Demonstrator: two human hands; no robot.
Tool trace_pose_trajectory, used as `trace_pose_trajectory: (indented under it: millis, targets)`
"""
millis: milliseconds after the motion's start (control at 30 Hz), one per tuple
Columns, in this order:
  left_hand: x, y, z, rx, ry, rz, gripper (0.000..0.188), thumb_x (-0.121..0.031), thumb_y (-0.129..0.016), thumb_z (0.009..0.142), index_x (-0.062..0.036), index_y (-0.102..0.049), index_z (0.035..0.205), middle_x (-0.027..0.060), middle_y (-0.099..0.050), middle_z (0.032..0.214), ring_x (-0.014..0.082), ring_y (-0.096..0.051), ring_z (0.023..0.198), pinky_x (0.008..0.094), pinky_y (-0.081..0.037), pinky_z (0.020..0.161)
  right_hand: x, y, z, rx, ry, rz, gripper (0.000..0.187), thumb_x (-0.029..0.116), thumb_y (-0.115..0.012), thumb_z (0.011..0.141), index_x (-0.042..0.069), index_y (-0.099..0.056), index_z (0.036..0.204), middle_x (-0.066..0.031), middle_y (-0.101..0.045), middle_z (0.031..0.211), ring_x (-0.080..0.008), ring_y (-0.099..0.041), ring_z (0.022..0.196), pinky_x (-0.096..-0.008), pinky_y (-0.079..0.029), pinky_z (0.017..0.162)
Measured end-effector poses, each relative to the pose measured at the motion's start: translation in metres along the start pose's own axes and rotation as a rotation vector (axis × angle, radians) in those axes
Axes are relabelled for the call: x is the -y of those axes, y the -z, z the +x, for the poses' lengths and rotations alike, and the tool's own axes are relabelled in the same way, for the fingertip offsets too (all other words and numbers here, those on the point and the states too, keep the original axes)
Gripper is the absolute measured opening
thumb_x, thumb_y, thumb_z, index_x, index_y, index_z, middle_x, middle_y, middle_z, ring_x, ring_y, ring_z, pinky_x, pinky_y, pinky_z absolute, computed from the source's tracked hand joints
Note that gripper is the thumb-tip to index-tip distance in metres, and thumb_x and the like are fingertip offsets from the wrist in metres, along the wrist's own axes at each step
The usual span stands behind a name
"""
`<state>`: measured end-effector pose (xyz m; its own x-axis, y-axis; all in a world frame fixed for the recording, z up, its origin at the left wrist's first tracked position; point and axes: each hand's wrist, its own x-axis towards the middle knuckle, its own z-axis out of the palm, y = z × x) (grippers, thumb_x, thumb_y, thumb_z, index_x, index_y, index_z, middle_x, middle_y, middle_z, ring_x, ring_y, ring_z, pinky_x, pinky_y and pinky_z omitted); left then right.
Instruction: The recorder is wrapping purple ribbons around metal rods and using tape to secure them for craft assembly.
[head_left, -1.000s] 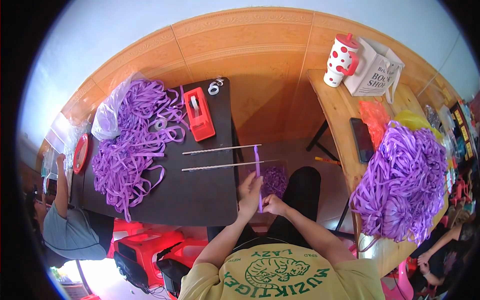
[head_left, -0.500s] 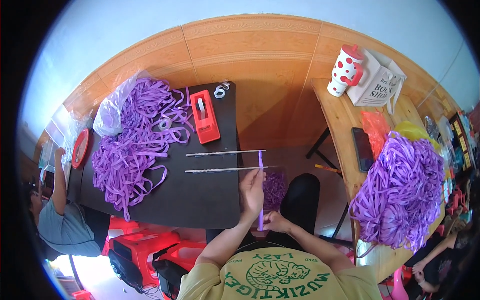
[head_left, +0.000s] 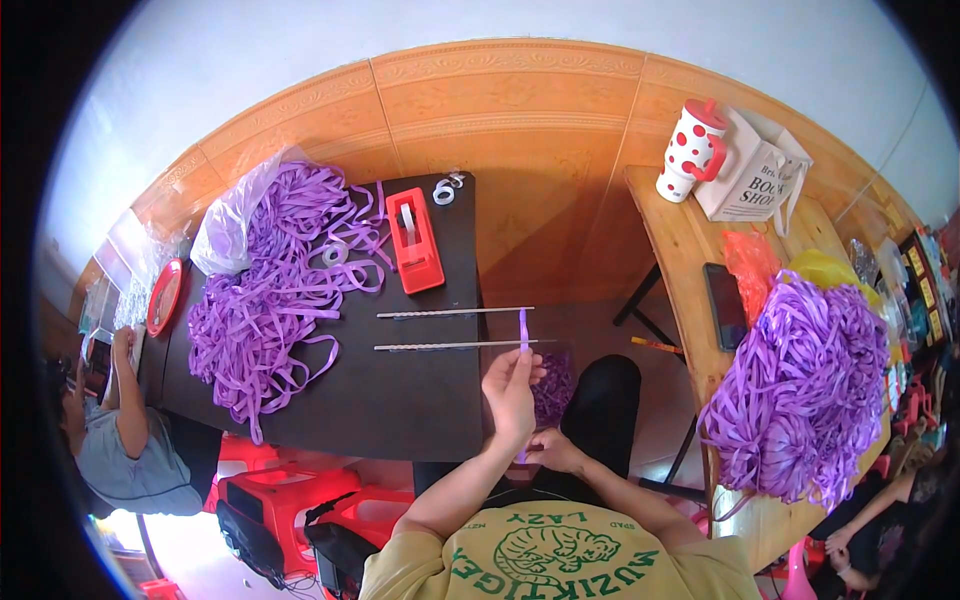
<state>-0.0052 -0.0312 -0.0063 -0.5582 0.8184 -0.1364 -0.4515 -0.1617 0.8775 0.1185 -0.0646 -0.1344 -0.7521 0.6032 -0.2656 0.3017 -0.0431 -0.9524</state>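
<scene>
My left hand pinches the purple ribbon strip near its upper part, fingers closed on it, holding it upright just off the near right corner of the black table. My right hand sits lower, close to my body, closed around the strip's lower end as far as I can tell; its fingertips are mostly hidden. The strip crosses the free ends of the two thin metal rods that jut past the table's right edge. To do this well, I judge I must keep the ribbon taut and flat between both hands, without twist, and square to the rods. The red tape dispenser stands toward the far edge, the loose ribbon heap along the left side.
</scene>
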Motion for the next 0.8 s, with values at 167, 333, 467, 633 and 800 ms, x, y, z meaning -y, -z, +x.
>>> trace_pose_trajectory:
  millis: [167,333,467,633,800]
  targets:
    - [-0.017,-0.006,-0.009,0.01,0.041,-0.034,0.013,-0.013,-0.06,0.089,-0.0007,-0.061,0.091,0.0075,-0.065,0.079,0.0111,-0.058,0.058,0.0217,-0.044,0.054,-0.007,0.036,-0.002,-0.149,0.033,0.243,0.009,0.0,-0.062,0.08,0.0,-0.066,0.088,-0.0053,-0.065,0.08,-0.0096,-0.06,0.076,-0.0244,-0.048,0.068]
    - [-0.029,-0.001,-0.02,0.031,0.111,-0.063,0.011,-0.012,-0.058,0.09,-0.0011,-0.061,0.09,0.0064,-0.064,0.077,0.0109,-0.056,0.055,0.0209,-0.042,0.051,0.111,0.076,0.011,-0.916,0.604,-0.31,0.017,-0.003,-0.065,0.074,0.007,-0.067,0.089,-0.0062,-0.058,0.083,-0.0185,-0.057,0.068,-0.0282,-0.044,0.06]
    - [-0.039,-0.001,-0.029,0.074,0.132,-0.049,0.013,-0.012,-0.057,0.09,0.0001,-0.06,0.09,0.0058,-0.063,0.076,0.0098,-0.056,0.058,0.0202,-0.042,0.053,0.161,0.086,0.032,-0.872,0.972,-0.686,0.025,0.002,-0.069,0.068,0.009,-0.066,0.091,-0.0065,-0.057,0.084,-0.0224,-0.056,0.069,-0.0323,-0.041,0.058]
    - [-0.041,0.005,-0.035,0.114,0.16,-0.062,0.011,-0.011,-0.057,0.091,-0.0014,-0.058,0.085,0.0068,-0.062,0.075,0.0109,-0.055,0.057,0.0216,-0.041,0.052,0.168,0.084,0.044,-0.754,1.113,-0.867,0.032,0.014,-0.069,0.06,0.01,-0.066,0.092,-0.0041,-0.055,0.084,-0.0216,-0.053,0.071,-0.0331,-0.039,0.057]
    - [-0.056,0.01,-0.041,0.162,0.174,-0.046,0.011,-0.01,-0.056,0.091,0.0,-0.057,0.087,0.0069,-0.063,0.077,0.0102,-0.056,0.06,0.0209,-0.042,0.055,0.179,0.08,0.039,-0.69,1.149,-0.916,0.034,0.015,-0.069,0.059,0.007,-0.067,0.092,-0.0034,-0.056,0.082,-0.0199,-0.054,0.069,-0.032,-0.038,0.055]
